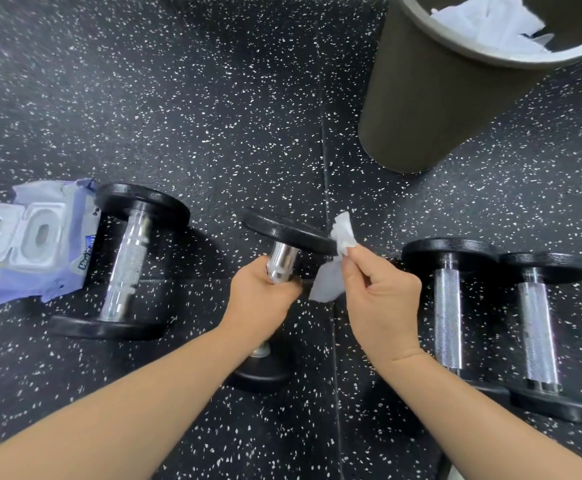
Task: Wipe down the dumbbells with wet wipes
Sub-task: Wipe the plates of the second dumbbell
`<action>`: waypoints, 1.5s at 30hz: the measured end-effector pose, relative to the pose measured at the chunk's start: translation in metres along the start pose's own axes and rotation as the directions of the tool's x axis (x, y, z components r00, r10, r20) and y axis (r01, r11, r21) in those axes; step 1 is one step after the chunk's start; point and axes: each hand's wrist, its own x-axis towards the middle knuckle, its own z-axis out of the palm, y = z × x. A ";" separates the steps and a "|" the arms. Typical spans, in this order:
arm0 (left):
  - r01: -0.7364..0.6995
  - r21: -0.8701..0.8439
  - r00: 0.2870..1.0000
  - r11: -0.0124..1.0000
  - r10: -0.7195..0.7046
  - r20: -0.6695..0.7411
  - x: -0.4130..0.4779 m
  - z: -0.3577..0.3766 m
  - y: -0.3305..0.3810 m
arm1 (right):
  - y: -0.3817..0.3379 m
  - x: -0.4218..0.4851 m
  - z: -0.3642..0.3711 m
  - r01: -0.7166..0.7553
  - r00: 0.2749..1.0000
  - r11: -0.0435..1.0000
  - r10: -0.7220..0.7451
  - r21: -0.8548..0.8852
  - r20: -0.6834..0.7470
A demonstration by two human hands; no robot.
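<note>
My left hand (260,301) grips the chrome handle of the middle dumbbell (287,233), tilting its far black plate up off the floor. My right hand (379,299) pinches a crumpled white wet wipe (343,237) against the right edge of that raised plate. Another dumbbell (128,261) lies on the floor to the left. Two more dumbbells (447,303) (538,327) lie side by side to the right. A purple wet wipe pack (36,237) with its lid flipped open rests at the far left, touching the left dumbbell.
A dark round waste bin (431,98) holding used white wipes stands at the back right. The floor (213,116) is black rubber with white speckles and a seam running down the middle.
</note>
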 end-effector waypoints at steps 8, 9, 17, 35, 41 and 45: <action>0.002 -0.031 1.000 1.000 -0.002 0.001 -0.002 0.001 0.004 | -0.017 0.018 0.005 -0.385 0.921 0.908 0.369 0.163 0.124; -0.013 -0.025 1.000 1.000 0.012 -0.010 -0.002 0.000 0.003 | -0.024 0.015 0.005 -0.406 0.913 0.892 0.385 0.199 0.134; -0.046 0.012 0.999 0.999 0.045 0.017 -0.005 -0.002 0.005 | -0.043 0.013 0.000 -0.671 0.720 0.551 0.645 0.496 0.257; -0.062 0.012 0.992 0.998 0.061 0.110 -0.009 -0.019 0.002 | -0.012 0.050 -0.012 -0.896 0.440 0.232 0.579 0.380 0.686; -0.046 0.037 0.962 0.998 0.034 0.271 -0.009 -0.024 0.006 | -0.020 0.065 -0.018 -0.906 0.407 0.351 0.566 0.238 0.717; -0.090 0.087 0.940 0.992 0.056 0.337 -0.011 -0.023 0.000 | -0.024 0.086 0.001 -0.835 0.402 0.549 0.572 0.029 0.715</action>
